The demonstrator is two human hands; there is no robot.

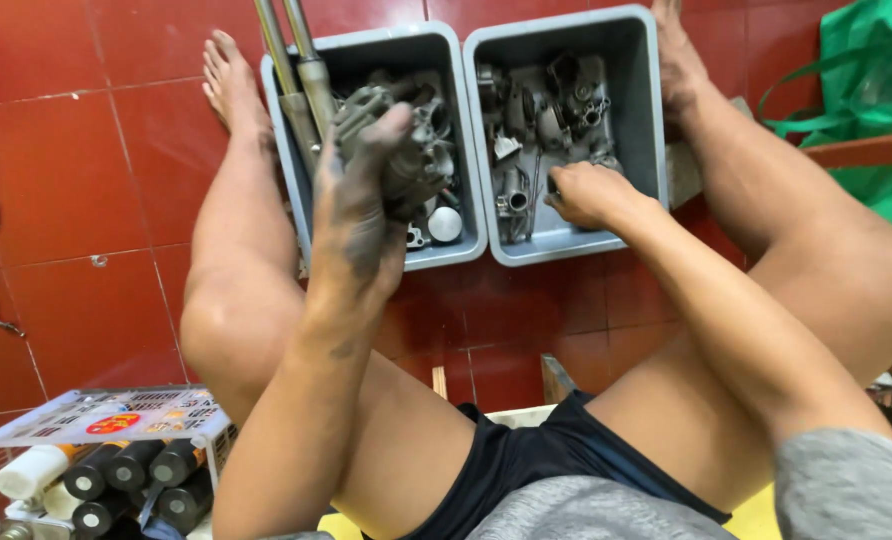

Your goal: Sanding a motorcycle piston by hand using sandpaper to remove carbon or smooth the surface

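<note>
Nearest the camera, at the bottom left corner, a white wire basket (6, 440) holds black-capped tubes (131, 470) lying on their sides, with a printed card laid across its top. It stands on the red tiled floor (76, 190), where the person sits with bare legs spread to either side. Moving right, the left hand (361, 215), smeared dark with grease, is raised over the left grey tub (286, 160); its grip is clamped around a grey cast-metal engine part (416, 150), held just above the other metal pieces and a round silver cap (445, 224) lying in that tub. Two metal fork tubes (301, 70) lean against the tub's left wall. Just beside it, touching edge to edge, stands the right grey tub (646, 110), filled with more small grey metal castings. The right hand (586, 195) reaches down into its near end, fingers curled among the parts; whether it actually grips one cannot be told. Far right, a green bag (866, 70) lies by the leg.
</note>
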